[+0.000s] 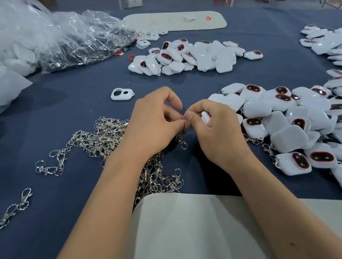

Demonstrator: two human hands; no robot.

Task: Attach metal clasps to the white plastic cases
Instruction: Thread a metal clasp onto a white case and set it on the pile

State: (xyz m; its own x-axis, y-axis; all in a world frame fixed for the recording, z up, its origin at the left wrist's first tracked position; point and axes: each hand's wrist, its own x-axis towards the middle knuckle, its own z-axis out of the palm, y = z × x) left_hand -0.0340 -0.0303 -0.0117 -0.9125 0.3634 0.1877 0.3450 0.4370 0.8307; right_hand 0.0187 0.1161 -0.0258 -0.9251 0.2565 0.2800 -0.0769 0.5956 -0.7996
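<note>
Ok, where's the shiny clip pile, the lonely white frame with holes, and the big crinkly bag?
Clasp pile (100, 138), head view, middle of the heap.
White frame (122, 94), head view, its flat front face.
Clear plastic bag (86, 36), head view, its crinkled top.

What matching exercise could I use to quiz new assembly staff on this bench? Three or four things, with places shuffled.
Things:
1. clasp pile
2. plastic bag
3. white frame
4. held case

Places:
A. in the right hand
B. far left on the cloth
C. under the left hand and wrist
D. alone on the cloth, left of the hands

Pairs: 1-C, 2-B, 3-D, 4-A
</note>
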